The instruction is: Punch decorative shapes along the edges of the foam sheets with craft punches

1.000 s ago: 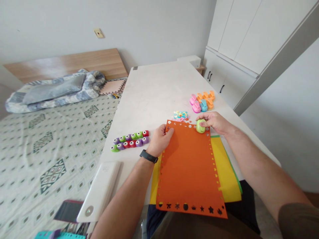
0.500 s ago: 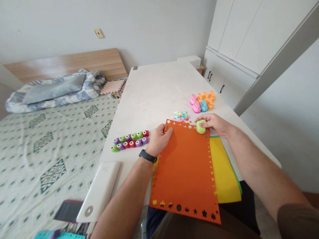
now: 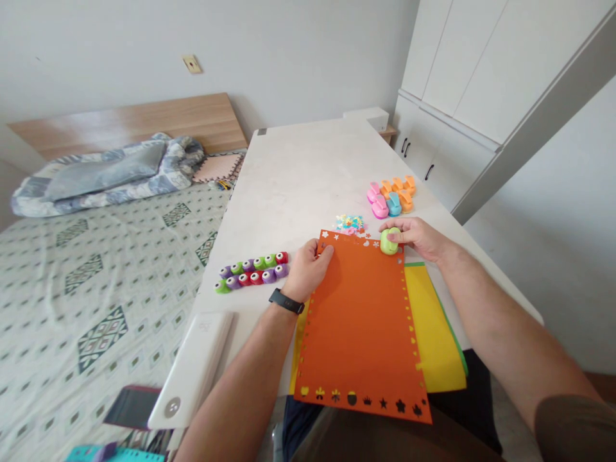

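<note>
An orange sheet of paper (image 3: pixel 360 314) with shaped holes punched along its edges lies tilted in front of me, its near end past the table edge. My left hand (image 3: pixel 310 269) pinches its upper left corner, thumb on top. My right hand (image 3: pixel 421 237) is closed around a light green craft punch (image 3: pixel 389 241), which sits on the sheet's upper right corner. Under the orange sheet, a yellow sheet (image 3: pixel 430 333) sticks out on the right, with a green edge below it. Small punched paper pieces (image 3: pixel 350 223) lie in a pile just beyond the sheet.
Two rows of small punches (image 3: pixel 253 273) stand left of my left hand. Larger orange, pink and blue punches (image 3: pixel 393 203) are grouped at the back right. A long white device (image 3: pixel 192 369) lies on the white table (image 3: pixel 298 167) at the left edge, beside a bed (image 3: pixel 120 269).
The orange sheet's near end has swung slightly right and up. My right hand and the green punch have shifted a little to the right. My left hand keeps its hold.
</note>
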`<state>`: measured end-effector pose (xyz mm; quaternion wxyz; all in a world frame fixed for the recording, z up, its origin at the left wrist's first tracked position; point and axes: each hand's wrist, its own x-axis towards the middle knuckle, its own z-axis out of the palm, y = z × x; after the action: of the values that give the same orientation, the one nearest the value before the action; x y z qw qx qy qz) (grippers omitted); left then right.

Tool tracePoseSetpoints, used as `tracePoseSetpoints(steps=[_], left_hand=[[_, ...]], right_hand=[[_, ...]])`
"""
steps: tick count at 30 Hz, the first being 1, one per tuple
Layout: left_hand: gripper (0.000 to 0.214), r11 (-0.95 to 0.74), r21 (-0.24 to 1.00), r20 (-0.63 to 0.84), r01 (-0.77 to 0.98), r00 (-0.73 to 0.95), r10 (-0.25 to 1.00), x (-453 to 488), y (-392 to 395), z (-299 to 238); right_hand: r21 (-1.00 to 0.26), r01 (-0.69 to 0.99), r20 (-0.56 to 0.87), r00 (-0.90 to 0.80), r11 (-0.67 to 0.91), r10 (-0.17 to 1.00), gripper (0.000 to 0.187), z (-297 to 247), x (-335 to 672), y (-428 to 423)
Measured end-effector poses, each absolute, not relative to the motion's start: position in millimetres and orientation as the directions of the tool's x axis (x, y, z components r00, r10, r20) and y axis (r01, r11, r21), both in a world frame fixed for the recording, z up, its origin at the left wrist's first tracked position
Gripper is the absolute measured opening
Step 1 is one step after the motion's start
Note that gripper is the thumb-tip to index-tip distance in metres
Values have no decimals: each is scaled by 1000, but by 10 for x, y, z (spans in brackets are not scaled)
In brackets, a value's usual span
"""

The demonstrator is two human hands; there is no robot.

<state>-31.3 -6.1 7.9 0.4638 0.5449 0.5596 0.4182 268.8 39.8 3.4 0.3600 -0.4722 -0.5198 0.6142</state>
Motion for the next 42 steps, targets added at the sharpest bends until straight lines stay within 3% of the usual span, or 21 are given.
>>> tracePoseSetpoints(steps=[42], left_hand=[[29, 31, 969, -44, 244, 49, 998, -311, -73, 59]], right_hand=[[-978, 93, -203, -265, -185, 943, 44, 29, 2630, 387]])
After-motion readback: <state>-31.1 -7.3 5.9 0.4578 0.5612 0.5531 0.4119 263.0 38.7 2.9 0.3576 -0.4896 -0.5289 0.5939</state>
